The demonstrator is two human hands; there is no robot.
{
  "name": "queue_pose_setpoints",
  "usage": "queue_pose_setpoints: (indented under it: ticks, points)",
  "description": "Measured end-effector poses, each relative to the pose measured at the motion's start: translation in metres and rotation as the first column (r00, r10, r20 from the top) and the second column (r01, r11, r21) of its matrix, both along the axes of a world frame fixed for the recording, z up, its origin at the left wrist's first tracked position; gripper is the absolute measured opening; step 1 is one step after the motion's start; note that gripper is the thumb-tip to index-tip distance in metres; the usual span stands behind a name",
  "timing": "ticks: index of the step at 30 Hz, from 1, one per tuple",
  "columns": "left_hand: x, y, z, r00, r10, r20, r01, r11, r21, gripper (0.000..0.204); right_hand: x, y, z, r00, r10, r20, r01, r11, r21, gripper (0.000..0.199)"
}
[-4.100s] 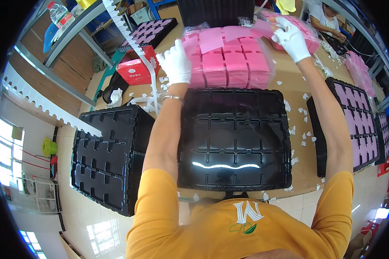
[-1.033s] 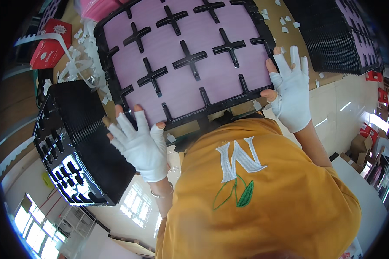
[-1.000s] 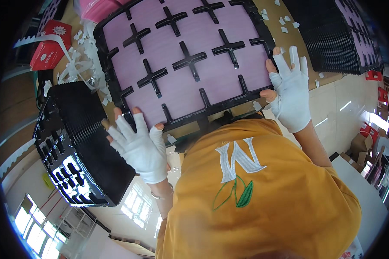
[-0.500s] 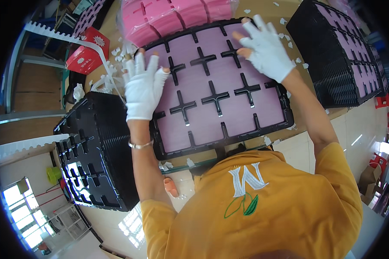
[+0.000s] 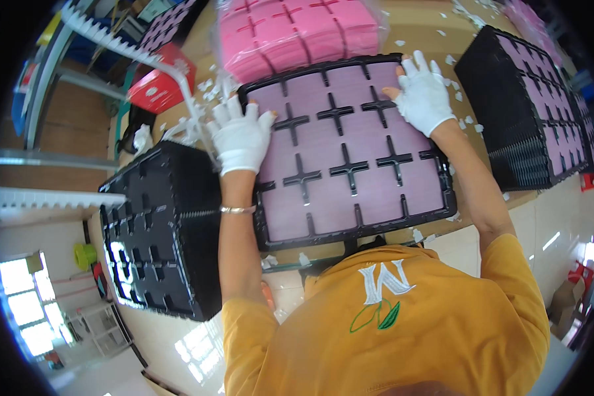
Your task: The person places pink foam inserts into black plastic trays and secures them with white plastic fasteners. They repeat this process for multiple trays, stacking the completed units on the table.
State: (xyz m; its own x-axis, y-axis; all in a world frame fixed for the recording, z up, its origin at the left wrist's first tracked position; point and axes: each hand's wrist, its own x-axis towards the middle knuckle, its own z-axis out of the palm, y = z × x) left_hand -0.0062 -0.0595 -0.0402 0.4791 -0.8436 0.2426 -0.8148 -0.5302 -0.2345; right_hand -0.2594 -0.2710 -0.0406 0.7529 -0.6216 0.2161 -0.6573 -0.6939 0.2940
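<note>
In front of me lies a black plastic tray (image 5: 369, 232) with cross-shaped dividers, with a light purple sheet (image 5: 317, 142) showing between them. My left hand (image 5: 242, 137), in a white glove with bare fingertips, rests along the tray's far left edge, fingers spread. At the far right corner, my right hand (image 5: 424, 96) in a matching glove lies over the rim, its fingers reaching forward and the thumb apart over the sheet. Neither hand grasps anything. Parts of the rim are hidden under both hands.
Plastic-wrapped pink foam (image 5: 303, 39) stands just beyond the tray. Stacks of black trays flank it, one at left (image 5: 191, 264) and another at right (image 5: 501, 119). A red box (image 5: 162, 82) sits back left, and white scraps (image 5: 459, 97) litter the brown tabletop (image 5: 419, 39).
My right hand has moved outward from over the sheet to the tray's far right corner. My left hand stays by the left edge. The whole view has shifted, with the scene sitting lower and further right.
</note>
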Motion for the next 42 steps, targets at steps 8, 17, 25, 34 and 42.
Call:
queue_pose_setpoints:
  ticks: [8, 17, 25, 34, 42]
  points:
    - [-0.001, 0.049, 0.021, 0.993, -0.036, -0.111, -0.025, 0.861, -0.508, 0.030, -0.046, -0.004, 0.005, 0.848, 0.233, 0.476, -0.251, 0.968, -0.027, 0.037]
    - [-0.013, 0.118, -0.017, 0.654, -0.169, -0.738, -0.303, 0.834, -0.460, 0.021, -0.136, 0.047, -0.017, 0.738, -0.386, 0.553, -0.240, 0.615, 0.751, 0.039]
    - [-0.045, 0.099, 0.056, 0.346, -0.184, -0.920, -0.528, 0.772, -0.353, 0.029, -0.148, 0.028, 0.024, 0.781, -0.264, 0.566, -0.270, 0.674, 0.687, 0.034]
    - [-0.124, -0.039, 0.101, -0.006, -0.511, -0.860, -0.329, 0.813, -0.481, 0.026, -0.268, -0.092, 0.161, 0.601, -0.446, 0.664, -0.103, 0.780, 0.617, 0.027]
    - [-0.294, -0.212, 0.079, -0.529, -0.493, -0.691, -0.273, 0.869, -0.411, 0.023, -0.444, -0.257, 0.146, 0.573, -0.714, 0.403, 0.507, 0.694, 0.511, 0.056]
